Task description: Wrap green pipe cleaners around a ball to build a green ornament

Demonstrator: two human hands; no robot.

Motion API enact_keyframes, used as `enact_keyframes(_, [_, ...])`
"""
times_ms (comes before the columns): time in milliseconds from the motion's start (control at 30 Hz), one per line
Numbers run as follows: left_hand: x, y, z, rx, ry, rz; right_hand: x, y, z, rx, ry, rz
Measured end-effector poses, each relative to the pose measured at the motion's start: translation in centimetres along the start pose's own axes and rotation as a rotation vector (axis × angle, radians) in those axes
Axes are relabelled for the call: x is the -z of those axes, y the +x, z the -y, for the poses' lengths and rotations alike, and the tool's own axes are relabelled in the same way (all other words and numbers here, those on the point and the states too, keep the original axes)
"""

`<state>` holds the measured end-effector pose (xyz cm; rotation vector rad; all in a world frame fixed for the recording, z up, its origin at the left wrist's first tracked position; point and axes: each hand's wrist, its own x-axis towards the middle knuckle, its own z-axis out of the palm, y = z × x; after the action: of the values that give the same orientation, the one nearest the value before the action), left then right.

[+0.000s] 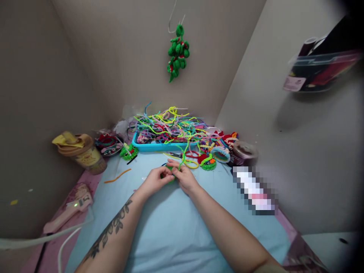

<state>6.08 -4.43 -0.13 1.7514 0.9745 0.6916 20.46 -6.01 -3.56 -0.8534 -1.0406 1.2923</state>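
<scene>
Left hand (156, 179) and right hand (184, 177) meet at table centre, fingers of both pinched closed on a green pipe cleaner (182, 158), part coiled between the fingertips, loose end rising toward the far side. Just beyond: blue tray (159, 147) heaped with mixed-colour pipe cleaners, small finished pieces to its right, a jar (244, 151) further right, an orange stem (117, 176) lying left of the hands on the blue mat (176, 227). Far left, a lidded cup (81, 151); near left, a pink glue gun (71, 207); on the far wall, a green ornament (178, 51) hanging from a hook.
</scene>
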Motion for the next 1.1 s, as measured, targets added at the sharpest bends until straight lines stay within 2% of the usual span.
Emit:
enact_keyframes(67, [0.1,-0.1,-0.1,0.009,0.03,0.021,0.2,0.1,0.0,0.01,-0.001,-0.013])
enact_keyframes(133, [0.4,-0.2,-0.3,0.009,-0.054,0.026,0.4,0.1,0.3,0.004,0.043,-0.013])
enact_keyframes(300, [1.3,-0.2,-0.3,0.053,-0.597,-0.035,0.2,-0.1,1.7,-0.05,0.151,0.078])
enact_keyframes(400, [1.6,-0.2,0.0,0.087,-0.759,-0.024,0.0,-0.2,1.9,-0.089,0.166,0.095])
enact_keyframes(600, [1.7,0.0,0.5,0.109,-0.802,-0.001,0.0,0.1,1.1,-0.08,0.223,0.0])
enact_keyframes(800, [1.3,0.3,1.1,0.182,-0.778,-0.064,0.4,0.2,1.3,-0.116,0.338,0.03])
enact_keyframes(1033, [1.8,0.0,1.0,0.298,-0.823,0.094,0.9,0.0,1.9,-0.183,0.454,0.024])
enact_keyframes(1100, [1.8,-0.1,1.0,0.327,-0.837,0.105,0.9,0.1,1.8,-0.192,0.486,0.01])
